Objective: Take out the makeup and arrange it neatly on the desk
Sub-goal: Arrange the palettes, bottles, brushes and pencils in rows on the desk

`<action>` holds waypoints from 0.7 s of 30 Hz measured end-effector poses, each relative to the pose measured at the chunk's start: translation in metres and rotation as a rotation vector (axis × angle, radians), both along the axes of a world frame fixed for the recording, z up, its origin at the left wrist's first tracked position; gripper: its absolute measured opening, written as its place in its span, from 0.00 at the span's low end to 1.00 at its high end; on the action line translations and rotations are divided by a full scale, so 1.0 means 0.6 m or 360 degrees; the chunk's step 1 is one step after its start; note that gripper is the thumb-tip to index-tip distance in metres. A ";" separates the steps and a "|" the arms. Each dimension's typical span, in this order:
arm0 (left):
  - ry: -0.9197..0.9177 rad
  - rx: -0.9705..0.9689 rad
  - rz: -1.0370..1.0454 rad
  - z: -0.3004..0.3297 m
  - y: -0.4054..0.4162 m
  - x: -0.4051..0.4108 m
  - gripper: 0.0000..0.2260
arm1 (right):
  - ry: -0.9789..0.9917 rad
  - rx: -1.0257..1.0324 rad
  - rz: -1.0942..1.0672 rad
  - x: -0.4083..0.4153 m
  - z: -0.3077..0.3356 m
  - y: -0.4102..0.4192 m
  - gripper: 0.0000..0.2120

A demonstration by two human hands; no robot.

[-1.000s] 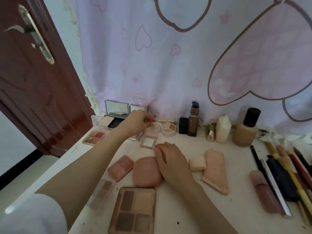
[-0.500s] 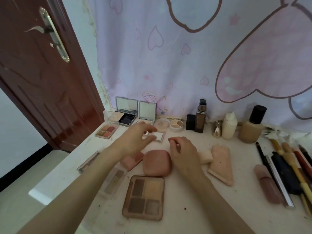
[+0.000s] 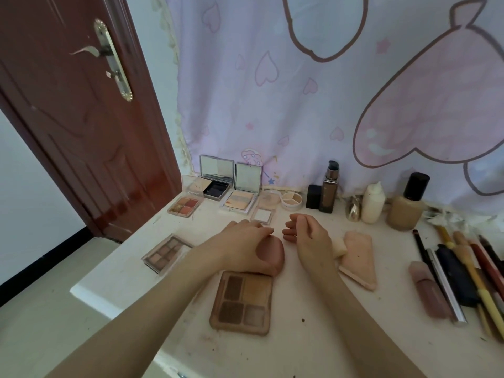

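Left hand (image 3: 245, 248) lies curled over the pink compact (image 3: 271, 255) at the middle of the desk (image 3: 313, 336), thumb along its near side and fingers over its far edge: a grasp. Right hand (image 3: 308, 240) hovers just beside it, fingers loosely bent, holding nothing.

Largest to smallest, the makeup stands thus. The desk carries all of it. The four-colour palette (image 3: 242, 302) lies touching the compact's near edge. The flat pink pouch (image 3: 357, 259) lies near the right hand, a small sponge (image 3: 339, 248) against it. A clear-lidded palette (image 3: 166, 253) sits apart at the left. Bottles (image 3: 406, 205) and open mirrored cases (image 3: 240, 190) line the back; brushes (image 3: 469, 271) lie in a row at the right.

The step in hand appears to be placing the compact. Judged best practice: lift it clear rather than slide it, so the four-colour palette is not nudged askew, and set it square to its neighbours with an even gap. The free hand may steady the palette.
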State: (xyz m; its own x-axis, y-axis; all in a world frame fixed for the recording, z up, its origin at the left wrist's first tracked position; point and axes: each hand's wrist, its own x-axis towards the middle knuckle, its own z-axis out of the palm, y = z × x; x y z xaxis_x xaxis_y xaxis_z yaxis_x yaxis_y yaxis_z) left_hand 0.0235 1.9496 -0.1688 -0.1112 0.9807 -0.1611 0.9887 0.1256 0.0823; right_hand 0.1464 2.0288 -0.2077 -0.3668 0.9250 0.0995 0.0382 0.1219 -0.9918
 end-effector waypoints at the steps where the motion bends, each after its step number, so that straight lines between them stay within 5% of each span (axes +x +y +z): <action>1: -0.0004 0.0022 -0.0002 -0.001 0.001 -0.001 0.37 | -0.0016 -0.0002 0.0013 0.001 0.000 0.000 0.10; 7: -0.0584 0.0420 0.0094 0.013 -0.011 -0.002 0.36 | 0.0084 -0.0071 0.0058 0.003 0.004 0.003 0.10; 11: -0.1001 0.0794 0.0127 0.038 -0.018 -0.004 0.35 | 0.0343 -0.0530 0.0512 0.005 0.015 0.003 0.20; 15: -0.1098 0.0857 0.0090 0.041 -0.029 -0.001 0.32 | 0.0479 -0.0730 0.0912 0.002 0.019 -0.005 0.29; 21: -0.1126 0.0773 0.0084 0.035 -0.040 -0.003 0.31 | 0.0507 -0.0714 0.1107 0.011 0.022 -0.006 0.25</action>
